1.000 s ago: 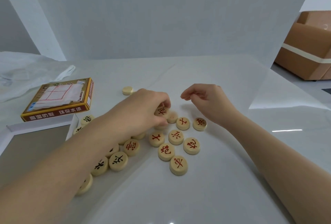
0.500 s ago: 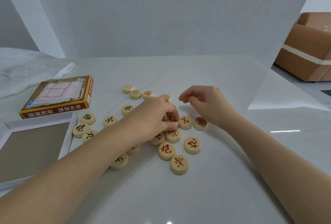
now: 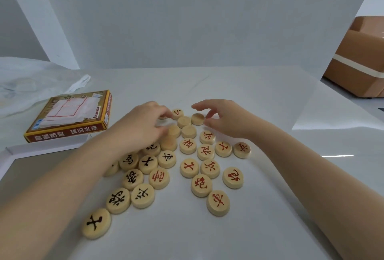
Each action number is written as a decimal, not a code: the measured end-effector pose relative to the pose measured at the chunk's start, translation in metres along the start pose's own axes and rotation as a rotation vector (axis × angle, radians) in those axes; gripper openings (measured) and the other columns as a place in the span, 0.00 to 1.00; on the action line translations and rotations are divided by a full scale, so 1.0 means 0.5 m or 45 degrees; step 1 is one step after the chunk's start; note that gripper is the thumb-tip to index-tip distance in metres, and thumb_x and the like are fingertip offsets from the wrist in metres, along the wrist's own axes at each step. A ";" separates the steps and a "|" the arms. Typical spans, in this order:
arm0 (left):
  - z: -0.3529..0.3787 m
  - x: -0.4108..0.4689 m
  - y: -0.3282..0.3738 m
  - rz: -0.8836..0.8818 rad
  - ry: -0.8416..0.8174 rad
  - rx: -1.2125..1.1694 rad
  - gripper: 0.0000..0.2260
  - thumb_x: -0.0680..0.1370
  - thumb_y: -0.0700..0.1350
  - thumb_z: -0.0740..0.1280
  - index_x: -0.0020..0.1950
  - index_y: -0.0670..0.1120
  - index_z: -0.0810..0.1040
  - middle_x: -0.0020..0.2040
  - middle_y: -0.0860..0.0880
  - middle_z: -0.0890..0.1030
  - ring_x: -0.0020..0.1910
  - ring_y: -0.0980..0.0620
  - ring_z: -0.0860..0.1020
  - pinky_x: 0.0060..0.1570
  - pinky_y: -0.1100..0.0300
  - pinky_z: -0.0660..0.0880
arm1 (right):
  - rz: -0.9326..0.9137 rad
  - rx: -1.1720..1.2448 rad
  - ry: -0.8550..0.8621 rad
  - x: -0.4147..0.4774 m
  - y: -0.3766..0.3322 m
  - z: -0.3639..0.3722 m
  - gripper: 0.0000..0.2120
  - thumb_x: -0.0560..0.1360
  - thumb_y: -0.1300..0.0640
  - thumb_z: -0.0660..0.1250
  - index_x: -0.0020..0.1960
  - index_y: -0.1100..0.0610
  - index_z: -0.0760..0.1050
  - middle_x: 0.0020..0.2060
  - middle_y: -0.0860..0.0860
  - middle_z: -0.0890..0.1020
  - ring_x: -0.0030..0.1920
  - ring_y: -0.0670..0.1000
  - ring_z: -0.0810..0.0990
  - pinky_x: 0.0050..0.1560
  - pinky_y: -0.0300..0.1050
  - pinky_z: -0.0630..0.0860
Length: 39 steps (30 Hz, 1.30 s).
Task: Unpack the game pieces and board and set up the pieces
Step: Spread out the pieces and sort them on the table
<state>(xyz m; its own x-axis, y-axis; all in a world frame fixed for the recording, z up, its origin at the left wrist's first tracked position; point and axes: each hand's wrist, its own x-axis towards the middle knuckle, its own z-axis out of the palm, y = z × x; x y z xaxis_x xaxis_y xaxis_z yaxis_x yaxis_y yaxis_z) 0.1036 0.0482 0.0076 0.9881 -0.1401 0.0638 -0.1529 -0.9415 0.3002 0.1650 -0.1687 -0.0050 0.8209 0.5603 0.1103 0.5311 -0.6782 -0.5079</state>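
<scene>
Round pale wooden game pieces (image 3: 188, 168) with red or black characters lie scattered flat on the white tabletop (image 3: 270, 114), not on any board, and most have their marked faces up so they can be read and sorted. Those with red characters gather toward the right side, those with black characters toward the left, which suggests a sorting by colour before any layout begins. At the far edge of the spread a few blank-faced discs (image 3: 188, 131) lie with their plain side up, and both hands work there, probably to turn them over. The left hand (image 3: 143, 126) is curled, its fingertips pressed down on a plain disc (image 3: 173, 131) at the cluster's edge; whether it truly pinches that piece I cannot tell. The right hand (image 3: 224, 119) hovers loosely spread, thumb and forefinger parted around nothing, just beside another plain disc (image 3: 197, 118), poised to take it. Well to the left rests the yellow and brown cardboard game box (image 3: 68, 128), with a folded pale sheet printed with red grid lines (image 3: 66, 112) lying on it, most likely the board, not yet spread out. Setting up appears hardly begun: the board must be unfolded first, then the pieces placed.
</scene>
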 end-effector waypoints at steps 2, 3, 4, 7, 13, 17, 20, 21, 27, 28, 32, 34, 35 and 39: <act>0.005 0.013 0.004 0.059 -0.047 -0.023 0.13 0.77 0.49 0.65 0.62 0.56 0.74 0.56 0.55 0.73 0.55 0.56 0.73 0.52 0.61 0.68 | -0.055 -0.075 -0.092 0.023 -0.004 0.005 0.21 0.77 0.60 0.64 0.67 0.45 0.73 0.61 0.43 0.77 0.54 0.45 0.77 0.54 0.38 0.70; 0.007 0.017 0.006 0.075 -0.059 -0.046 0.12 0.76 0.50 0.66 0.59 0.56 0.74 0.54 0.56 0.73 0.52 0.57 0.74 0.50 0.62 0.69 | -0.074 -0.093 -0.117 0.032 -0.002 0.008 0.19 0.76 0.58 0.66 0.65 0.45 0.75 0.59 0.43 0.78 0.53 0.46 0.77 0.54 0.39 0.70; 0.009 0.019 0.009 0.086 -0.059 -0.072 0.10 0.76 0.51 0.67 0.57 0.57 0.74 0.52 0.57 0.74 0.49 0.58 0.74 0.47 0.62 0.70 | -0.087 -0.090 -0.124 0.034 0.001 0.009 0.16 0.76 0.56 0.67 0.63 0.45 0.76 0.57 0.44 0.78 0.52 0.46 0.77 0.53 0.39 0.71; 0.014 0.026 0.006 0.039 -0.061 -0.177 0.11 0.74 0.52 0.70 0.54 0.56 0.73 0.48 0.57 0.76 0.45 0.60 0.76 0.43 0.63 0.73 | -0.114 -0.057 -0.060 0.037 0.012 0.015 0.12 0.77 0.51 0.67 0.59 0.47 0.78 0.53 0.44 0.78 0.48 0.44 0.77 0.48 0.35 0.70; 0.018 0.033 0.006 0.037 -0.016 -0.047 0.08 0.76 0.52 0.64 0.53 0.52 0.75 0.47 0.56 0.75 0.45 0.58 0.74 0.44 0.61 0.73 | -0.057 0.019 0.170 0.026 0.015 0.036 0.13 0.81 0.57 0.57 0.58 0.51 0.79 0.43 0.43 0.80 0.42 0.43 0.76 0.42 0.29 0.69; 0.032 0.031 0.008 0.086 0.053 0.034 0.10 0.80 0.48 0.56 0.54 0.47 0.74 0.47 0.52 0.75 0.45 0.54 0.74 0.46 0.57 0.72 | -0.029 0.019 0.187 0.032 0.021 0.038 0.12 0.81 0.58 0.59 0.57 0.51 0.80 0.48 0.44 0.80 0.46 0.41 0.76 0.45 0.28 0.68; 0.030 0.031 0.004 0.096 0.024 0.034 0.10 0.81 0.51 0.56 0.51 0.49 0.74 0.47 0.53 0.74 0.46 0.54 0.73 0.47 0.58 0.71 | 0.041 0.145 0.184 0.032 0.023 0.031 0.12 0.81 0.57 0.58 0.57 0.49 0.79 0.45 0.40 0.81 0.41 0.37 0.76 0.41 0.27 0.68; 0.027 0.030 0.005 0.084 -0.008 0.010 0.09 0.80 0.54 0.58 0.51 0.51 0.74 0.47 0.54 0.73 0.46 0.55 0.73 0.46 0.59 0.70 | 0.043 0.186 0.160 0.031 0.021 0.027 0.12 0.81 0.56 0.59 0.58 0.48 0.79 0.46 0.41 0.81 0.42 0.38 0.78 0.42 0.29 0.70; 0.009 0.025 0.024 -0.067 -0.156 0.038 0.10 0.74 0.52 0.66 0.54 0.53 0.73 0.49 0.55 0.72 0.47 0.55 0.73 0.40 0.62 0.68 | -0.045 0.097 -0.106 0.037 -0.013 0.018 0.17 0.77 0.51 0.66 0.65 0.46 0.74 0.54 0.39 0.79 0.52 0.41 0.78 0.52 0.35 0.73; 0.008 0.027 0.026 -0.103 -0.158 0.048 0.10 0.74 0.51 0.66 0.54 0.53 0.73 0.48 0.54 0.72 0.47 0.54 0.73 0.40 0.62 0.68 | -0.037 0.081 -0.115 0.043 -0.019 0.021 0.17 0.76 0.50 0.66 0.65 0.46 0.74 0.53 0.39 0.78 0.51 0.41 0.78 0.51 0.35 0.73; 0.012 0.031 0.027 -0.201 -0.112 0.065 0.11 0.75 0.49 0.66 0.56 0.50 0.75 0.48 0.51 0.75 0.46 0.52 0.75 0.41 0.60 0.72 | 0.037 0.089 -0.027 0.060 -0.037 0.037 0.15 0.75 0.48 0.67 0.62 0.47 0.77 0.45 0.38 0.77 0.46 0.40 0.77 0.43 0.33 0.72; 0.012 0.032 0.022 -0.194 -0.108 0.113 0.11 0.75 0.49 0.65 0.57 0.48 0.75 0.48 0.51 0.74 0.45 0.52 0.75 0.40 0.60 0.72 | 0.071 0.117 0.002 0.063 -0.041 0.044 0.14 0.75 0.47 0.68 0.59 0.46 0.77 0.44 0.40 0.78 0.45 0.42 0.78 0.42 0.36 0.74; 0.010 0.033 0.020 -0.182 -0.101 0.122 0.10 0.75 0.49 0.66 0.55 0.48 0.75 0.47 0.51 0.72 0.44 0.53 0.74 0.37 0.62 0.69 | 0.087 0.136 0.008 0.064 -0.043 0.046 0.13 0.74 0.47 0.69 0.58 0.46 0.77 0.44 0.41 0.78 0.44 0.43 0.78 0.42 0.37 0.75; 0.008 0.034 0.013 -0.122 0.013 0.123 0.04 0.75 0.47 0.68 0.42 0.50 0.75 0.43 0.50 0.73 0.38 0.54 0.71 0.32 0.62 0.64 | 0.126 0.187 0.005 0.062 -0.046 0.043 0.13 0.71 0.48 0.72 0.55 0.47 0.77 0.46 0.42 0.79 0.44 0.42 0.77 0.43 0.37 0.75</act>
<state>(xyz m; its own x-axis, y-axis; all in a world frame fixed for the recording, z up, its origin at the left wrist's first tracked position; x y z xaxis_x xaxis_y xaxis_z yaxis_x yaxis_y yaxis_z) 0.1197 0.0385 0.0068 0.9977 -0.0456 0.0493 -0.0551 -0.9756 0.2126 0.1736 -0.1258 -0.0082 0.8687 0.4921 0.0565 0.4114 -0.6533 -0.6356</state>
